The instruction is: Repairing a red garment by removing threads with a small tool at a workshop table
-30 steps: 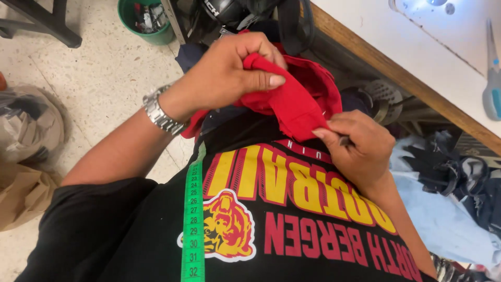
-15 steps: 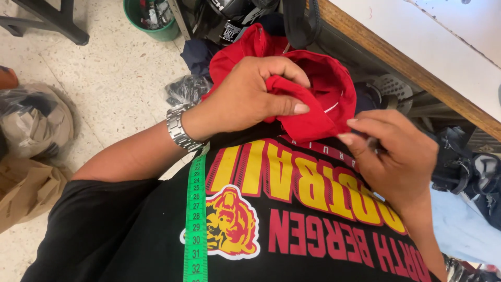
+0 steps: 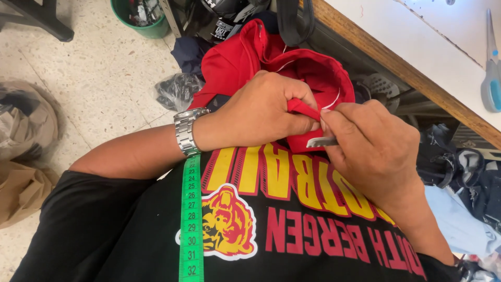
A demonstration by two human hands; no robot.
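I see the left hand (image 3: 266,112) closed around a fold of the bright red cloth garment (image 3: 313,73), pinching a narrow red strip between thumb and forefinger just above the chest of the black printed T-shirt (image 3: 292,224). The right hand (image 3: 373,151) sits touching it, its fingers tight on a small silvery metal blade (image 3: 321,141) whose tip meets the red strip; I think it may be a seam-cutting tool, though most of it is hidden by the fingers. The garment bunches in the lap, below the edge of the white-topped wooden table (image 3: 396,62). A steel link wristwatch (image 3: 189,130) rings the left wrist, and a green measuring tape (image 3: 191,219) hangs down the shirt. Blue-handled scissors (image 3: 491,78) lie on the table, well apart.
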